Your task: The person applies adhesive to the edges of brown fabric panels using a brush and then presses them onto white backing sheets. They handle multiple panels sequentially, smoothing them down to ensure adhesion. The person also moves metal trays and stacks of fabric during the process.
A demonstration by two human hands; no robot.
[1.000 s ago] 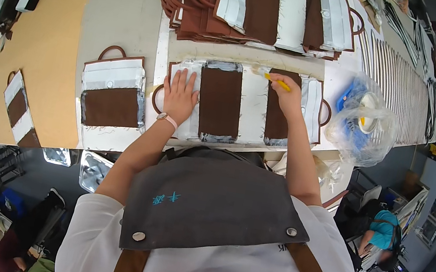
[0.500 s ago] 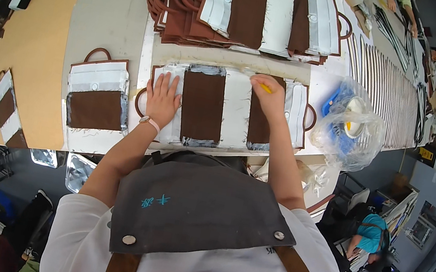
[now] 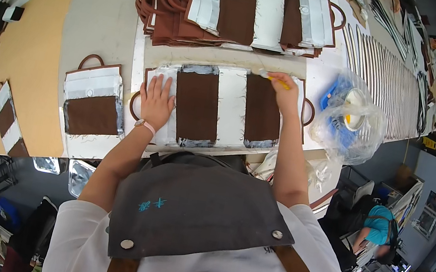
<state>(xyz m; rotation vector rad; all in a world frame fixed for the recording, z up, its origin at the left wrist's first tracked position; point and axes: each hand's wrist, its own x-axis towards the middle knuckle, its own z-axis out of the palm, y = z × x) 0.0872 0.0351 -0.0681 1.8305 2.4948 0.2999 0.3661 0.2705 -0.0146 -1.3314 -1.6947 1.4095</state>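
An opened-out bag piece (image 3: 231,109) lies in front of me, with brown panels, white strips and a brown loop handle at each end. My left hand (image 3: 158,103) rests flat on its left white end, fingers spread. At the far edge of its right brown panel, my right hand (image 3: 286,94) grips a small yellow-handled brush (image 3: 283,84). The brush's pale tip points left, close to that far edge; whether it touches cannot be made out. Whitish smears show along the ends of the brown panels.
Beyond lies a stack of similar bag pieces (image 3: 237,8). To the left are a separate bag piece (image 3: 92,114) and a narrower-looking one (image 3: 10,117). On the right, clear plastic (image 3: 365,141) surrounds a white tub (image 3: 353,122), beside rows of thin strips (image 3: 384,84).
My right hand has moved rightward along the far edge of the bag piece, and more of the brush shows. My left hand stays on the left end. The whole view has shifted slightly.
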